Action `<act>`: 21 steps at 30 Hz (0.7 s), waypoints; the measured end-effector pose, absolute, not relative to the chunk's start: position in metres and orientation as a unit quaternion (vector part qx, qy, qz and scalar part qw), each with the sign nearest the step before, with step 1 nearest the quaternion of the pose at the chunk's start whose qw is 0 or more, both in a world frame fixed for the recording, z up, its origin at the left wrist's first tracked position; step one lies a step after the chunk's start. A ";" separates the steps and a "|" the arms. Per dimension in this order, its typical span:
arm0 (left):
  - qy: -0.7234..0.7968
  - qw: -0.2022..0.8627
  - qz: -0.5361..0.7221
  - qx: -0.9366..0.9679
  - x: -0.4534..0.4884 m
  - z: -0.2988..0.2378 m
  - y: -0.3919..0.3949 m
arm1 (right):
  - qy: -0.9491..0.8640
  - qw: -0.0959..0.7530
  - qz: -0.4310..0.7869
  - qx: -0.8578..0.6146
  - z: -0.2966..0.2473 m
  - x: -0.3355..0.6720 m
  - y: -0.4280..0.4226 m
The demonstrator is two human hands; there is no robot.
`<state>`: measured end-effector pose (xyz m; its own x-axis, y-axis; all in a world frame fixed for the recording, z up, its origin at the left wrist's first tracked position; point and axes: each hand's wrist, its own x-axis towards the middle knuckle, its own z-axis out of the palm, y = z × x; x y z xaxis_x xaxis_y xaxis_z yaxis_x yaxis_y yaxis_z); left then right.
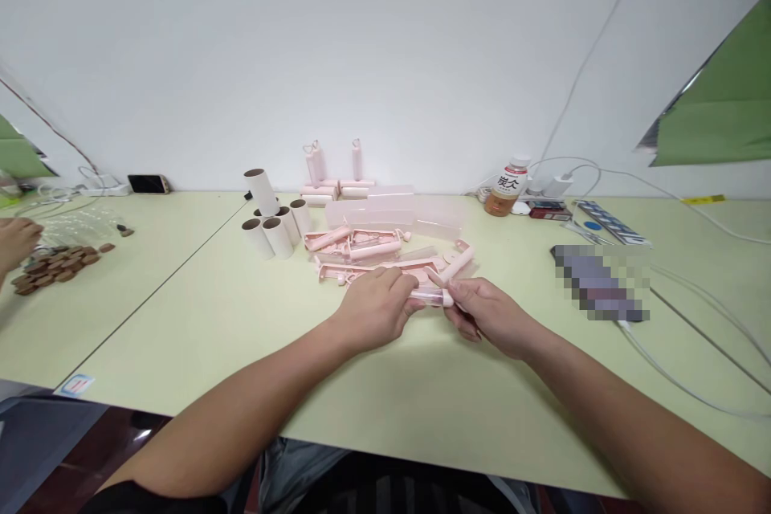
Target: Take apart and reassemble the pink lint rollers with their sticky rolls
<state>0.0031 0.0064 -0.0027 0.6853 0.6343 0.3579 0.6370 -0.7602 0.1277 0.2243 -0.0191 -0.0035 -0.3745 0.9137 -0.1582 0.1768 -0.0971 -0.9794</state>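
Note:
Between my two hands lies a clear tube with a pale pink end (431,297), held level just above the table. My left hand (379,305) is closed round its left part. At the pink end, the fingers of my right hand (491,315) are pinched together. Right behind my hands is a pile of pink plastic parts (370,245), with tubes and long trough-like pieces. A pink cylinder (458,262) leans at the right side of that pile. What is inside the clear tube is too small to make out.
Cardboard tubes (277,237) stand at the left, one stacked on top. Pink cylinders with loops (356,159) stand by the wall. A drink bottle (509,189), a phone (596,285) and cables are at the right. At far left, another person's hand (18,241) is near brown discs (54,267).

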 end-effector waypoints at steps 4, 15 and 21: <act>-0.344 -0.006 -0.226 -0.911 0.006 -0.008 0.003 | -0.570 0.352 0.617 -0.413 -0.008 0.221 -0.019; -0.502 -0.254 -0.395 -0.726 -0.020 0.000 0.032 | -0.508 0.525 0.544 -0.414 0.004 0.233 -0.016; -0.537 -0.223 -0.411 -0.702 -0.040 -0.002 0.048 | -0.686 0.349 0.350 -0.533 -0.019 0.228 -0.007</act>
